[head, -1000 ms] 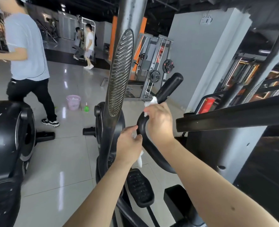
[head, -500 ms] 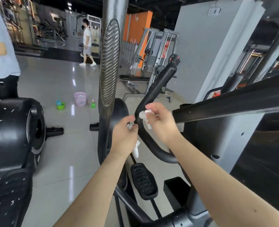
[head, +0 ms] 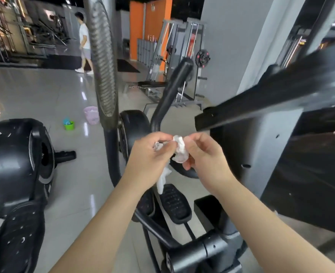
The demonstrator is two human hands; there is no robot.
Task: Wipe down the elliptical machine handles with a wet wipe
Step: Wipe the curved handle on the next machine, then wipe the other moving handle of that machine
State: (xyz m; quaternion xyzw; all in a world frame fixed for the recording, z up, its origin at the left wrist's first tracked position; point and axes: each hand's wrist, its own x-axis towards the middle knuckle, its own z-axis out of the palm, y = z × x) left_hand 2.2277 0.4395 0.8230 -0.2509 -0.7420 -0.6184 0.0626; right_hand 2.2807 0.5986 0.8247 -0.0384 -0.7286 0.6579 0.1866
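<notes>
Both hands meet at the centre of the frame, just clear of the machine. The left hand (head: 150, 154) pinches one end of the wet wipe (head: 179, 148), with a loose tail hanging below its fingers. The right hand (head: 204, 154) pinches the bunched other end between thumb and fingertips. Neither hand touches a handle.

The black handle (head: 172, 89) rises directly behind them — its long axis runs from a bend just above the knuckles up and to the right, ending in a rounded tip at upper centre. Its lower curve passes behind and below the right hand, so that hand looks the nearer. A ribbed grey bar (head: 103, 75) stands upright at upper left of centre, beyond the left hand.

The wipe is probably being refolded. The next stroke calls for wrapping it round the black handle and running it along that slanting axis.
</notes>
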